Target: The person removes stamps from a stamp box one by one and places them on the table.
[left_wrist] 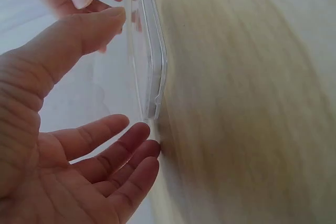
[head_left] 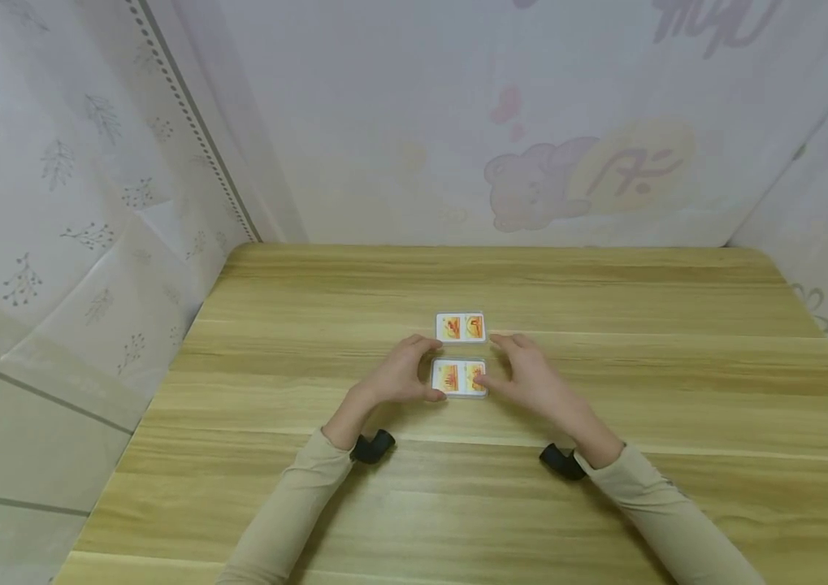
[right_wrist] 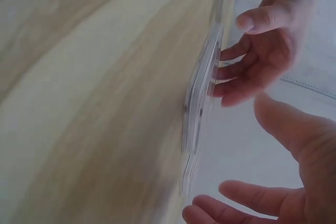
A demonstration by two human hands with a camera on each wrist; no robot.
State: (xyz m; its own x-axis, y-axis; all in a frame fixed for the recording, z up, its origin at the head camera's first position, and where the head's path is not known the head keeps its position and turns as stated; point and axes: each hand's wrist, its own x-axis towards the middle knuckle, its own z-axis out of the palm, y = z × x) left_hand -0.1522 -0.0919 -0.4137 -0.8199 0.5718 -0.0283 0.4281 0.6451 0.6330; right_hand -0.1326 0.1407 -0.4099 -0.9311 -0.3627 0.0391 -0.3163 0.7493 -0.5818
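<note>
With your left hand (head_left: 400, 374) at nine o'clock and right hand (head_left: 532, 377) at three, both loosely spread and gripping nothing, the near case (head_left: 460, 379) lies central, the far case (head_left: 461, 327) at twelve; gentle, even nudges should keep them square

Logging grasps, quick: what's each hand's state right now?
Left hand: open, holding nothing.
Right hand: open, holding nothing, thumb over the nearer card case.
</note>
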